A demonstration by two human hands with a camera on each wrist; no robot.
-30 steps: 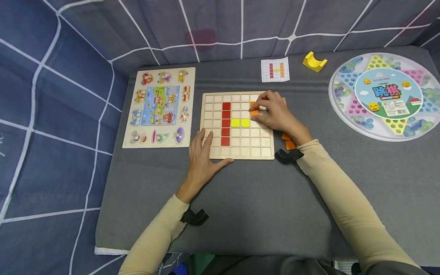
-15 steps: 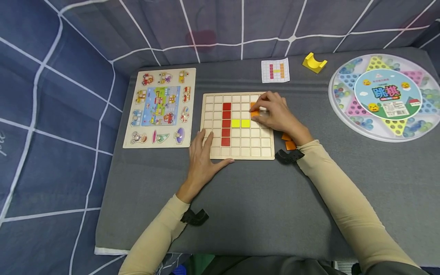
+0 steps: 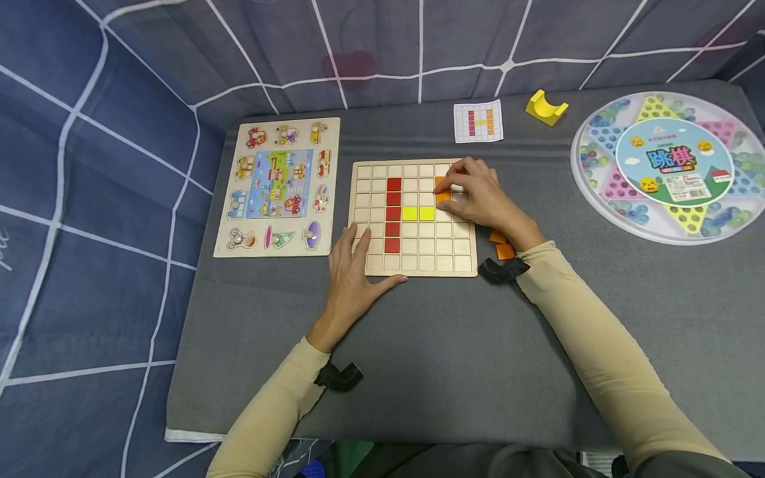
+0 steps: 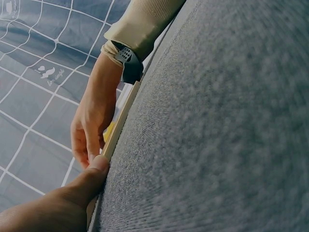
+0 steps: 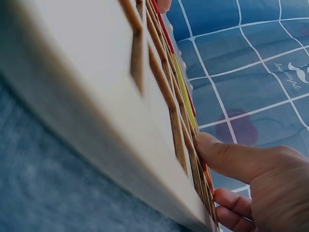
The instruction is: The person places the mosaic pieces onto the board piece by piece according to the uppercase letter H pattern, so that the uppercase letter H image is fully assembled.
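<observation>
A wooden grid board (image 3: 412, 264) lies in front of me in the head view. It carries a column of red tiles (image 3: 392, 214) and two yellow tiles (image 3: 418, 213) in a row. My right hand (image 3: 481, 196) is over its upper right part, thumb and fingertips pinching an orange tile (image 3: 443, 197) in the grid, partly covered by the fingers. The right wrist view shows the thumb (image 5: 210, 145) right at the grid surface. With fingers extended, my left hand (image 3: 351, 275) rests on the board's lower left corner, its thumb (image 4: 99, 164) along the near edge.
Loose orange tiles (image 3: 505, 251) lie right of the board, partly under the right wrist. Behind stand a pattern card (image 3: 478, 136) and a yellow curved block (image 3: 546, 109). A picture puzzle board (image 3: 275, 239) lies left, a round Chinese checkers set (image 3: 675, 159) right.
</observation>
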